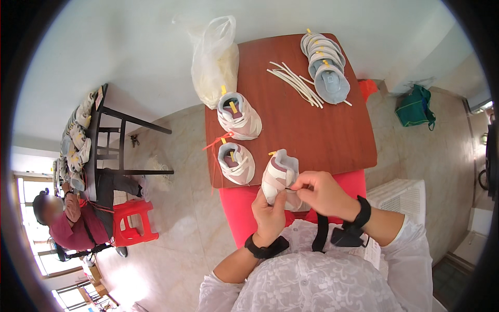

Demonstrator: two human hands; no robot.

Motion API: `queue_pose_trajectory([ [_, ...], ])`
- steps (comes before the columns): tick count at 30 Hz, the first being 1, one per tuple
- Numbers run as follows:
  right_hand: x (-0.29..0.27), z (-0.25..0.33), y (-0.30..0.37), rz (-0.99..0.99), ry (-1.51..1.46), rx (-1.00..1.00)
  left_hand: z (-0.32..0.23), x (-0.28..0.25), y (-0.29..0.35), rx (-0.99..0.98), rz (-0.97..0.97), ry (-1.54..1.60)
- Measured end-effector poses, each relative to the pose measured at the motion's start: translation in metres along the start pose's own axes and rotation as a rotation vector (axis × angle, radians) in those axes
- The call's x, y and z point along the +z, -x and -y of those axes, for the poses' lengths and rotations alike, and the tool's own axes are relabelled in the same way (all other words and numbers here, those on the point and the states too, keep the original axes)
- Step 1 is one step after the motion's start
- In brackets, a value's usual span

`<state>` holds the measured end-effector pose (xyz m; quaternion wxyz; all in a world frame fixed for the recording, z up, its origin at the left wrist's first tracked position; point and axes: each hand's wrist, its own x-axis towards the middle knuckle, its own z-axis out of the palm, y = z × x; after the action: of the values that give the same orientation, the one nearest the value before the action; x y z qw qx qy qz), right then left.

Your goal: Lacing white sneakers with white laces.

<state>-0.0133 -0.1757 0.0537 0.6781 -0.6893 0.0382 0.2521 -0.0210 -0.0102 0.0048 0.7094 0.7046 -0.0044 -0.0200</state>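
Note:
My left hand (pixel 270 214) is closed on a pale pink and white shoe upper (pixel 278 176) with a yellow heel tab, held over my lap at the table's near edge. My right hand (pixel 318 191) is pinched against the upper's lacing side; what its fingertips grip is too small to make out. Left of it, on the tabletop, stand two similar shoe uppers, a nearer one (pixel 244 176) and a farther one (pixel 248 128). A red cord (pixel 218 139) runs beside them and hangs over the edge.
On the brown table (pixel 291 127) lie loose white laces (pixel 297 86) and a nested stack of uppers (pixel 328 70). A clear plastic bag (pixel 214 67) is at the far left. A white basket (pixel 400 196) stands right. Leftward, a co-worker (pixel 83 218) sits by a shoe-covered table and red stool (pixel 134 221).

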Motion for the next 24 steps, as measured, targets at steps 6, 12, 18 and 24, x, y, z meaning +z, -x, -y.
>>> queue_pose_trajectory([
  [6,0.018,-0.012,0.000,-0.245,1.276,-0.816,0.004,-0.005,-0.007,-0.157,0.054,-0.005],
  [12,0.012,-0.005,-0.019,-0.250,0.279,-0.404,0.001,-0.003,-0.011,0.015,0.021,-0.040],
  [18,0.014,-0.017,-0.009,-0.190,1.220,-0.821,-0.002,-0.001,-0.013,-0.093,0.009,-0.062],
  [24,0.009,0.001,-0.020,-0.101,0.216,-0.107,0.000,-0.002,-0.018,-0.004,-0.001,-0.052],
])
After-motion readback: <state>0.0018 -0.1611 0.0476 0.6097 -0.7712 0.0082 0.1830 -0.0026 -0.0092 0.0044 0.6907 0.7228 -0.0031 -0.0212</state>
